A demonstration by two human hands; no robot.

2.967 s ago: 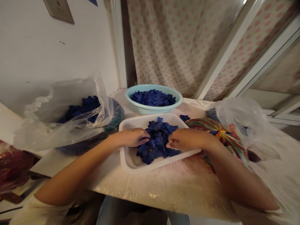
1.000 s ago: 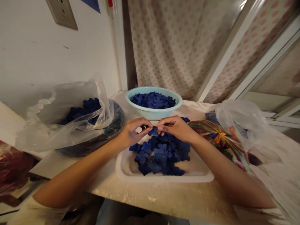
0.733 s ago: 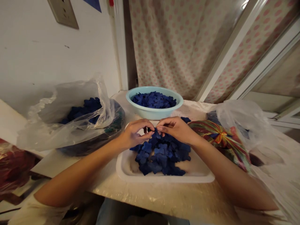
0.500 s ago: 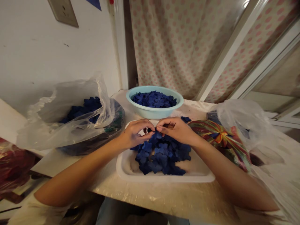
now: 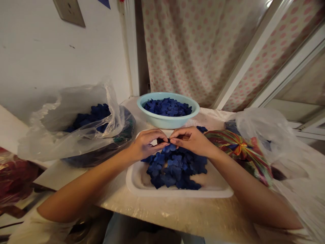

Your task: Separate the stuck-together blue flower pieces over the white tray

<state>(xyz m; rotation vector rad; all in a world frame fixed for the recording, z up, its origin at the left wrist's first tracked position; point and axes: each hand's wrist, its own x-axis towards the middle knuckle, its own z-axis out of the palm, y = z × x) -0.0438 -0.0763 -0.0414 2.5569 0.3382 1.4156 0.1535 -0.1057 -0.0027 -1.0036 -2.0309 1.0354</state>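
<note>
The left hand [image 5: 149,145] and right hand [image 5: 190,140] curl almost closed, fingertips meeting to pinch a small blue flower cutout [image 5: 162,140]; it sits centred between them, above the far edge of a heap of blue cutouts [image 5: 175,167] in a white tray [image 5: 135,179]; a pale blue bowl [image 5: 167,124] stands just beyond.

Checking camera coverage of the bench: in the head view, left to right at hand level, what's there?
clear plastic bag in a dark basin → left hand → right hand → multicoloured striped bundle → translucent plastic bag
</note>
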